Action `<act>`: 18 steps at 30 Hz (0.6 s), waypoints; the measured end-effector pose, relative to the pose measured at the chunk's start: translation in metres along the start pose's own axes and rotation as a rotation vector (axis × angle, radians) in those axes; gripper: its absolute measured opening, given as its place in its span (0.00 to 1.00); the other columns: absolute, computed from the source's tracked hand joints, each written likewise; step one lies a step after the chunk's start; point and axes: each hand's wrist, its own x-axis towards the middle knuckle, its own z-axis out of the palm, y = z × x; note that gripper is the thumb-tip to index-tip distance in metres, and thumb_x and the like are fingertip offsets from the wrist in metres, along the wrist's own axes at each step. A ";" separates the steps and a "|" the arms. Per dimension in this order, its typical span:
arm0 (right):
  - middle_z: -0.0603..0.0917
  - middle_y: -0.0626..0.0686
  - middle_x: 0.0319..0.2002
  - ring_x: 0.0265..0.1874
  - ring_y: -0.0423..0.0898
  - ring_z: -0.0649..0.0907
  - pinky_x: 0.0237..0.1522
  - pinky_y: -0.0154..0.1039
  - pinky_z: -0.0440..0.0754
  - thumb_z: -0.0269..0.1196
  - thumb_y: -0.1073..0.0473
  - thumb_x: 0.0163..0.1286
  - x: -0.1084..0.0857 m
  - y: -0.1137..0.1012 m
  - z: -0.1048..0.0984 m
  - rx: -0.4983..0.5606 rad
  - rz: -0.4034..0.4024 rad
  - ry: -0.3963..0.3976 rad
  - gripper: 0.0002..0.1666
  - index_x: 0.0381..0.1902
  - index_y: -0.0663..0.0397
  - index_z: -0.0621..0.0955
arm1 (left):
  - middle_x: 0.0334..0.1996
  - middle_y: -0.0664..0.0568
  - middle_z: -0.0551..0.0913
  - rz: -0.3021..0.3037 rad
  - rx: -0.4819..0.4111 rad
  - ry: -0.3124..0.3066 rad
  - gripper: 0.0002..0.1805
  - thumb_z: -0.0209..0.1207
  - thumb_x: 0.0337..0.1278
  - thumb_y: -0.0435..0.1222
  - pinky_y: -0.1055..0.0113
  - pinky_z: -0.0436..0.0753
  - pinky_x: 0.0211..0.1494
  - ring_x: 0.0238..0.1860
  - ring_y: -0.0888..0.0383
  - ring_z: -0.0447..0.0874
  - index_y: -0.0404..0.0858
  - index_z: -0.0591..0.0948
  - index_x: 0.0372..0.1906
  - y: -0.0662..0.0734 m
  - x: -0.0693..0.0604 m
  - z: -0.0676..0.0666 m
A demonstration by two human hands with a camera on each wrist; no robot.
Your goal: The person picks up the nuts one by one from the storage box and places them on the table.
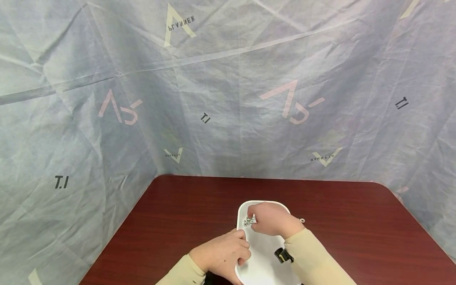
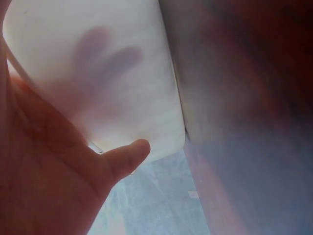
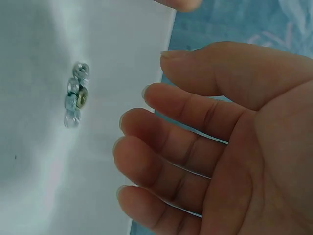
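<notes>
A white tray (image 1: 261,247) with rounded corners sits at the table's front. My left hand (image 1: 226,253) grips its left side, fingers over the rim and thumb outside. In the left wrist view the shadows of two fingers show through the tray's pale wall (image 2: 151,107). My right hand (image 1: 272,219) is over the far part of the tray. Beside its fingertips lies a small cluster of shiny, clear beads (image 3: 73,95), one of them gold-toned. The right wrist view shows the fingers loosely bent, thumb apart from them, with nothing between them.
A small pale ring-shaped piece (image 1: 302,220) lies on the dark red table (image 1: 199,206), just right of the tray. Grey printed cloth (image 1: 235,99) hangs behind the table and along both sides. A black device (image 1: 284,255) is strapped at the right wrist.
</notes>
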 end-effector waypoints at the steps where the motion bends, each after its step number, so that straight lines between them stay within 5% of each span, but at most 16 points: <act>1: 0.73 0.36 0.20 0.20 0.36 0.71 0.31 0.38 0.75 0.65 0.61 0.55 0.003 -0.001 0.002 0.002 -0.001 -0.009 0.08 0.35 0.45 0.84 | 0.22 0.71 0.60 0.001 0.002 0.002 0.30 0.73 0.24 0.67 0.76 0.64 0.44 0.36 0.67 0.63 0.55 0.68 0.17 0.000 0.000 0.000; 10: 0.84 0.41 0.33 0.27 0.38 0.77 0.37 0.41 0.78 0.65 0.64 0.53 0.019 -0.003 0.021 0.029 0.030 -0.055 0.11 0.34 0.44 0.85 | 0.22 0.71 0.61 -0.006 -0.005 -0.017 0.30 0.72 0.27 0.68 0.76 0.63 0.44 0.36 0.67 0.61 0.55 0.68 0.18 0.000 0.000 -0.001; 18: 0.82 0.41 0.31 0.25 0.41 0.74 0.32 0.40 0.74 0.66 0.65 0.53 0.023 -0.001 0.032 0.016 0.046 -0.082 0.14 0.37 0.44 0.84 | 0.23 0.72 0.61 -0.008 -0.006 -0.018 0.30 0.73 0.27 0.68 0.76 0.63 0.44 0.36 0.67 0.61 0.56 0.68 0.18 0.000 0.000 -0.001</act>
